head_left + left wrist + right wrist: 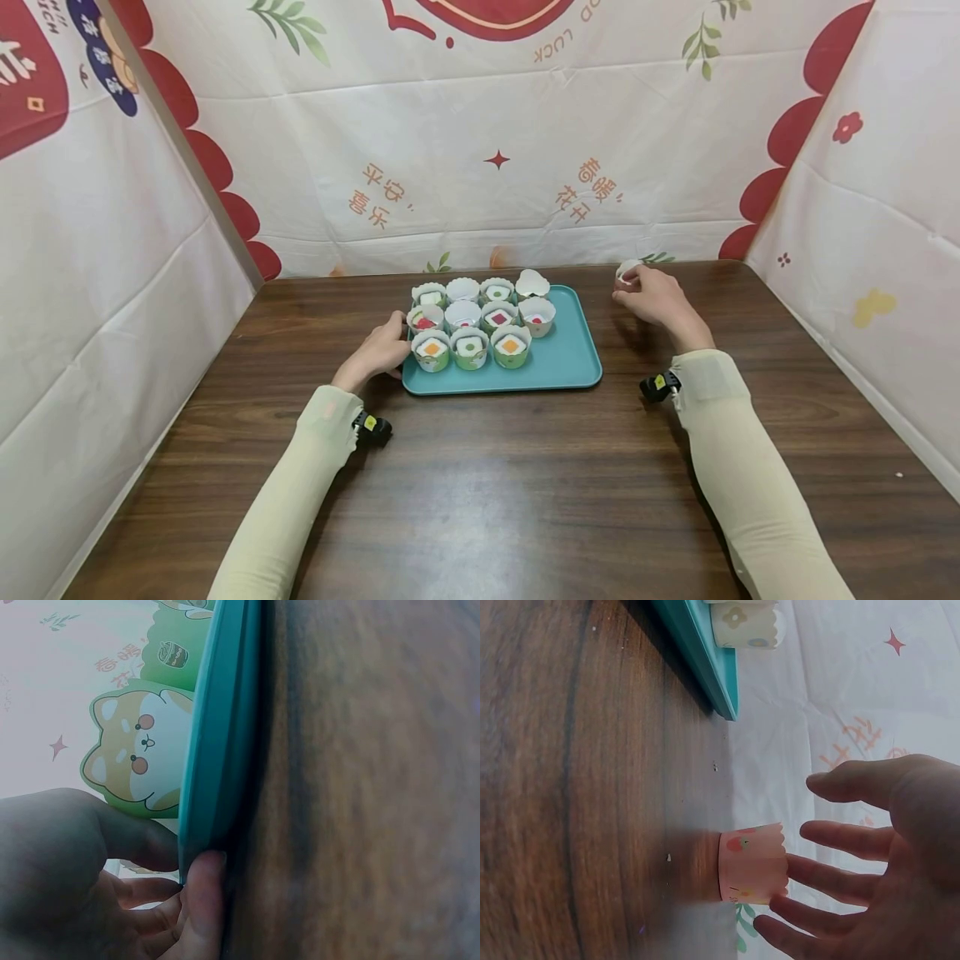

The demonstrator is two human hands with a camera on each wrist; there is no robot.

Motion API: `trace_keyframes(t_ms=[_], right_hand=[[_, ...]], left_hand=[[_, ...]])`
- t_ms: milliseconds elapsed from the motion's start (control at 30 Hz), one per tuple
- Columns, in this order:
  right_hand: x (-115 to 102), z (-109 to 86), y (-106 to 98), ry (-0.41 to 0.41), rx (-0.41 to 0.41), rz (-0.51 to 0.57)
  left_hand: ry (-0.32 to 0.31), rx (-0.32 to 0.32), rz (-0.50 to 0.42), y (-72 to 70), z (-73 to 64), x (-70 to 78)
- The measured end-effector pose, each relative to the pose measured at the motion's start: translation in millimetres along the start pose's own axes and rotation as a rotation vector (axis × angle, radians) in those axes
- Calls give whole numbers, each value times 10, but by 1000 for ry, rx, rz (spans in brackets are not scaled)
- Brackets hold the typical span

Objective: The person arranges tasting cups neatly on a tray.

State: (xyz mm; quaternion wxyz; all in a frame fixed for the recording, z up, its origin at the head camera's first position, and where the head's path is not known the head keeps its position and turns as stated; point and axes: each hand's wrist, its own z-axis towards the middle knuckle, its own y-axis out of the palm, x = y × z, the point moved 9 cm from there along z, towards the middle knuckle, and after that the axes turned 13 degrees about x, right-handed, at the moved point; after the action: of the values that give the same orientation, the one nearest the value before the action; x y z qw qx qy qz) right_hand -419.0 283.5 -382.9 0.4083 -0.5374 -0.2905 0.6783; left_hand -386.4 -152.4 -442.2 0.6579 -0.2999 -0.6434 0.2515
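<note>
A teal tray (573,346) lies on the brown table, with several patterned paper cake cups, such as the green one (431,357), standing in rows on its left and middle. White, orange, green and red pieces show inside many cups. My left hand (381,346) grips the tray's left rim between thumb and fingers; beside it in the left wrist view is a cup with a cartoon dog (142,750). At the table's back right stands a pink paper cup (751,864). My right hand (656,298) is spread beside its scalloped top; whether a fingertip touches it I cannot tell.
A white printed cloth (480,183) rises behind the table's back edge and along both sides. Bare teal surface shows on the tray's right part. Small white specks (669,857) lie on the wooden table (480,483).
</note>
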Motion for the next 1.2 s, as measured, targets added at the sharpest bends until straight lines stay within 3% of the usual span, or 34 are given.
trace_keyframes(t_ms=[300, 667, 1000, 1200], right_hand=[[16, -32, -22, 44, 30, 38], [27, -46, -68, 59, 67, 9], [52, -54, 82, 80, -36, 53], [65, -60, 121, 75, -43, 39]], left_hand=[[-1, 1, 5, -6, -7, 9], [0, 3, 1, -6, -9, 8], [-3, -3, -5, -2, -25, -7], [-4, -3, -10, -3, -31, 12]])
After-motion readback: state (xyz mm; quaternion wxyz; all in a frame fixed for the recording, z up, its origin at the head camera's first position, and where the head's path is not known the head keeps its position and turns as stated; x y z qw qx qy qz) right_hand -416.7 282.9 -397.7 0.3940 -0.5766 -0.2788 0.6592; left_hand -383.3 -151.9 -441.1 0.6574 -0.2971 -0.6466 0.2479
